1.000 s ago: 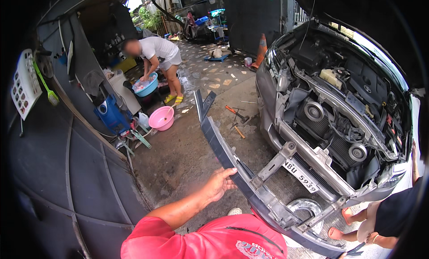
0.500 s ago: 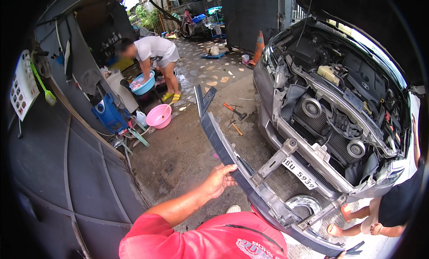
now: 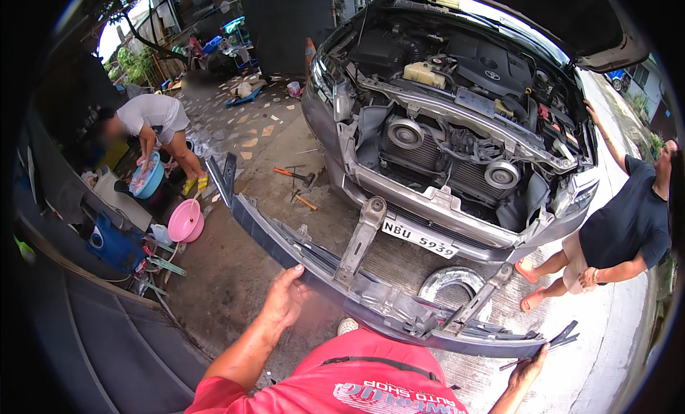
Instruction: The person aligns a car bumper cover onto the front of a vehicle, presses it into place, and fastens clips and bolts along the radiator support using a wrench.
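The left hand (image 3: 285, 300) has its grip clamped on a long, curved, dark grey bar (image 3: 371, 315), with the thumb on the near edge and the fingers curled beneath. The right hand (image 3: 529, 370) is closed around the bar's far right end, its thumb on the edge; its other fingers are partly hidden. Holding the piece at two widely separated points probably keeps so long a part level and stops it from twisting. The bar is in front of the person's red printed shirt (image 3: 385, 378), above the floor and between the body and the car; resting close to the waist would likely ease its weight. Two grey metal brackets (image 3: 362, 239) project from it toward the car, away from the body, perhaps so that they don't press into the person.

Beyond, the grey car (image 3: 471, 157) has its bonnet raised and its front exposed. A grey-white smeared tyre (image 3: 430, 285) lies flat on the floor behind the bar. An orange-handled hammer (image 3: 294, 175) and a wooden-handled hammer (image 3: 305, 201) lie near the car's corner, seemingly put down within easy reach. To the right, a co-worker in a dark shirt (image 3: 617, 225) stretches an arm toward the car's side.
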Action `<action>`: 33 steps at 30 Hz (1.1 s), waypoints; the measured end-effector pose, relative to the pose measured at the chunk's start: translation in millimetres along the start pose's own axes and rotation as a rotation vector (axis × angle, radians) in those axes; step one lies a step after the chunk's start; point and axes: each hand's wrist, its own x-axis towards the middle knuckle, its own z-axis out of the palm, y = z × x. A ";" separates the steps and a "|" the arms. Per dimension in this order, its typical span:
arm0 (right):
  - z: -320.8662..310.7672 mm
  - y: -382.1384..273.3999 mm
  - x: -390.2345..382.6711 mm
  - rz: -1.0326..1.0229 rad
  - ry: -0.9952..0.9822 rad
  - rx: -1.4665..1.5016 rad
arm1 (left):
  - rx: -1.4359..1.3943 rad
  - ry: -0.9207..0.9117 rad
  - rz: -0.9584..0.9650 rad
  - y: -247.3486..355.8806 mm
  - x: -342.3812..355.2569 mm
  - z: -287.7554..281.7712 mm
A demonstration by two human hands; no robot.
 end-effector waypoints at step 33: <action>126.2 -8.9 90.2 -0.046 0.165 -0.055 | -0.037 -0.285 -0.265 -38.0 276.6 17.6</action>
